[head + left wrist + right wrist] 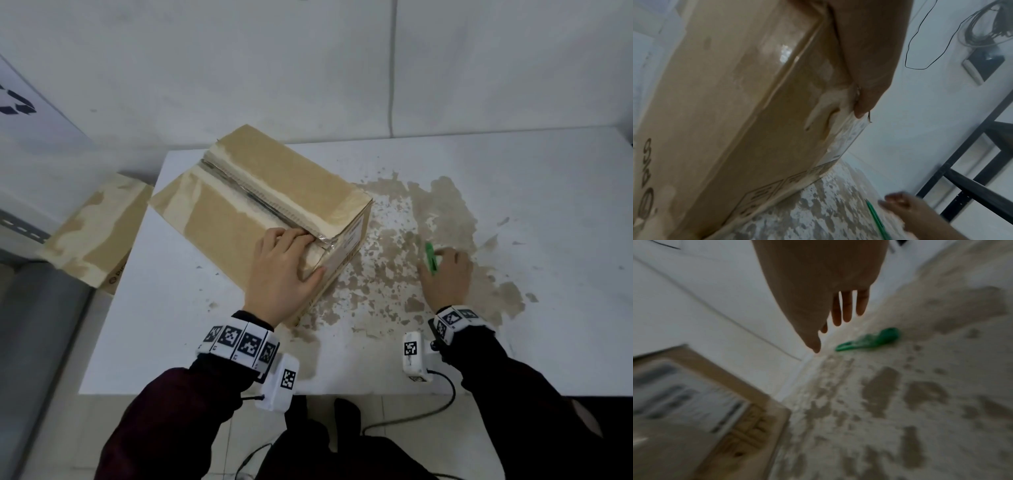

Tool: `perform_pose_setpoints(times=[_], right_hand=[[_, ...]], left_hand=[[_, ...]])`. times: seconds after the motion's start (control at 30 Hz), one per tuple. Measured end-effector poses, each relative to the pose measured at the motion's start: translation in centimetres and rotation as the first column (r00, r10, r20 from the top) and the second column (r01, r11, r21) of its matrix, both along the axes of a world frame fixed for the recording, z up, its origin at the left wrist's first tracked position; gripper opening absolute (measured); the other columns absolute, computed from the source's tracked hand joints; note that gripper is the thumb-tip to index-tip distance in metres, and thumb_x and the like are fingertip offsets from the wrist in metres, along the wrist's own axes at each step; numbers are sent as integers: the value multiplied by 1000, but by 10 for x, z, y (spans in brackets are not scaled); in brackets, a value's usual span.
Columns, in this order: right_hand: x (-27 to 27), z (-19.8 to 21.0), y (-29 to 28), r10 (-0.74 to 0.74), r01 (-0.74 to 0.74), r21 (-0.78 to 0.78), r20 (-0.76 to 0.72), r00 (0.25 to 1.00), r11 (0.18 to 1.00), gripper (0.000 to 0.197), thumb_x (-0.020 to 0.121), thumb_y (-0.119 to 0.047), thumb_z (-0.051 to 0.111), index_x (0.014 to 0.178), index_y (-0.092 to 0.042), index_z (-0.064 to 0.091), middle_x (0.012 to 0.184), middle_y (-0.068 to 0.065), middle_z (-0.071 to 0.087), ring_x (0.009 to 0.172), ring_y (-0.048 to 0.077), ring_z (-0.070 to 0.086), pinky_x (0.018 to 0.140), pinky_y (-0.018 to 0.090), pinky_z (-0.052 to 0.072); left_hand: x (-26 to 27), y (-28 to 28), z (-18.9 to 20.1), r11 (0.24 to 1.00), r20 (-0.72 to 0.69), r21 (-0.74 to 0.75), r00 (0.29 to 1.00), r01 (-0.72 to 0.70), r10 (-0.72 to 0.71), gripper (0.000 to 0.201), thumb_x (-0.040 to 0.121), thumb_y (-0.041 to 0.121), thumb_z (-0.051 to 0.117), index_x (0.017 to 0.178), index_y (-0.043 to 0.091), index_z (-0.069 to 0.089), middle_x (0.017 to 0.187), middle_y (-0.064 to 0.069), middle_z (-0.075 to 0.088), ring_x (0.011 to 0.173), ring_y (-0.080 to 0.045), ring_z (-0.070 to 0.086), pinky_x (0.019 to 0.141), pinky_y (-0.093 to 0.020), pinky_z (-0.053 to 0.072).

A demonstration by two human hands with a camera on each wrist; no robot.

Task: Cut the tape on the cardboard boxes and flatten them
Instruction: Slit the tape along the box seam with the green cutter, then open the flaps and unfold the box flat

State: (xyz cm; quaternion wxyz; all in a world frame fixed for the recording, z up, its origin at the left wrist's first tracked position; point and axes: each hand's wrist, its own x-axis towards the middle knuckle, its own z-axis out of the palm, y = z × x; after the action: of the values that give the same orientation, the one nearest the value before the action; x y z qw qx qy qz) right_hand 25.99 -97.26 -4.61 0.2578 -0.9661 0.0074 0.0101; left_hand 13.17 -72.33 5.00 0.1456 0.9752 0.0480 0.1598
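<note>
Box: a brown rectangular cardboard box [260,202] stands on the white counter [513,205], on its left half, turned at an angle to the counter edge.
Tape: a strip of clear shiny tape [253,197] runs along the middle seam of the box top, with pale torn paper on both sides of it.
Left hand: the left hand [284,270] lies on the near corner of the box; the fingers curl over the seam end and the thumb presses on the box's side edge. In the left wrist view a fingertip [860,112] holds the crumpled tape end at the corner.
Cutter: a small green plastic cutter [431,258] lies flat on the counter, to the right of the box and well apart from it.
Right hand: the right hand [447,274] is just above the cutter, palm down, its fingers straight and a little spread; it grips nothing. I cannot tell if the fingers touch the cutter.
Counter surface: brown patches of torn paper [442,212] stick to it, right of the box.
Second box: another brown cardboard box [96,229] is left of the first box, beyond the counter edge and lower.
Writing: dark printed letters are on the side of the box in the left wrist view; they are cut off and I cannot read them. A white label [352,236] on the end of the box is too small to read.
Wrists: white bands with black square markers [236,342] are on both wrists, over dark sleeves.
</note>
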Motion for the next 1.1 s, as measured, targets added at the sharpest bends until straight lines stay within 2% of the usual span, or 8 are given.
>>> perform_pose_setpoints(times=[0.1, 0.2, 0.3, 0.47, 0.63, 0.8, 0.93, 1.1], right_hand=[[-13, 44, 32, 267, -306, 163, 223, 937, 938, 43, 86, -27, 63, 125, -11, 50, 134, 12, 43, 127, 26, 36, 107, 37, 32], [-20, 83, 69, 589, -638, 41, 344, 731, 769, 53, 88, -35, 57, 137, -22, 42, 152, 5, 29, 143, 21, 18, 114, 39, 16], [-14, 94, 95, 743, -768, -70, 321, 587, 637, 52, 88, -46, 43, 137, -26, 45, 154, 2, 29, 145, 20, 13, 117, 43, 11], [-5, 91, 100, 757, -766, -82, 247, 604, 638, 52, 88, -56, 36, 127, -28, 56, 141, -1, 49, 135, 18, 38, 110, 41, 23], [-15, 105, 113, 661, -674, -148, 428, 616, 724, 21, 97, -30, 45, 97, -18, 63, 89, 0, 69, 86, 24, 63, 86, 35, 36], [-24, 115, 134, 790, -770, -229, 341, 509, 595, 48, 85, -52, 57, 120, -18, 57, 117, 3, 59, 105, 24, 53, 88, 39, 48], [-38, 124, 143, 786, -726, -348, 445, 429, 593, 43, 81, -29, 66, 121, -17, 60, 106, 9, 65, 82, 26, 65, 61, 32, 57], [-44, 124, 144, 809, -719, -406, 448, 382, 564, 60, 75, -3, 69, 130, -14, 51, 102, 9, 64, 68, 25, 63, 45, 32, 52]], left_hand=[[0, 0, -2, 999, 3, 24, 1000, -30, 30, 51, 78, 56, 52, 114, 22, 64, 119, 0, 60, 125, -25, 42, 107, -52, 25], [0, 0, 0, 998, -50, 0, 997, -57, 56, 50, 75, 58, 49, 113, 27, 61, 125, -2, 57, 136, -30, 36, 108, -65, 15], [-1, 4, 0, 999, -89, -26, 996, -22, 20, 54, 77, 58, 46, 120, 26, 57, 129, -1, 54, 139, -29, 32, 108, -64, 18], [-2, 14, 0, 999, -96, -22, 995, 38, -40, 53, 79, 56, 45, 120, 25, 56, 129, -1, 53, 139, -30, 31, 109, -59, 22], [-9, 54, 2, 975, -107, 60, 972, 216, -209, 54, 81, 54, 50, 124, 21, 53, 134, -6, 51, 137, -31, 34, 106, -58, 30], [-15, 66, 4, 951, -64, 130, 959, 281, -275, 55, 84, 50, 58, 127, 18, 43, 134, -12, 49, 137, -34, 34, 105, -55, 35], [-14, 61, 17, 962, 59, 107, 964, 253, -260, 55, 88, 55, 54, 116, 8, 53, 125, -14, 53, 131, -33, 41, 108, -46, 35], [-10, 59, 25, 953, 106, 168, 957, 251, -271, 28, 91, 28, 46, 108, 5, 49, 115, -18, 56, 118, -37, 50, 99, -49, 42]])
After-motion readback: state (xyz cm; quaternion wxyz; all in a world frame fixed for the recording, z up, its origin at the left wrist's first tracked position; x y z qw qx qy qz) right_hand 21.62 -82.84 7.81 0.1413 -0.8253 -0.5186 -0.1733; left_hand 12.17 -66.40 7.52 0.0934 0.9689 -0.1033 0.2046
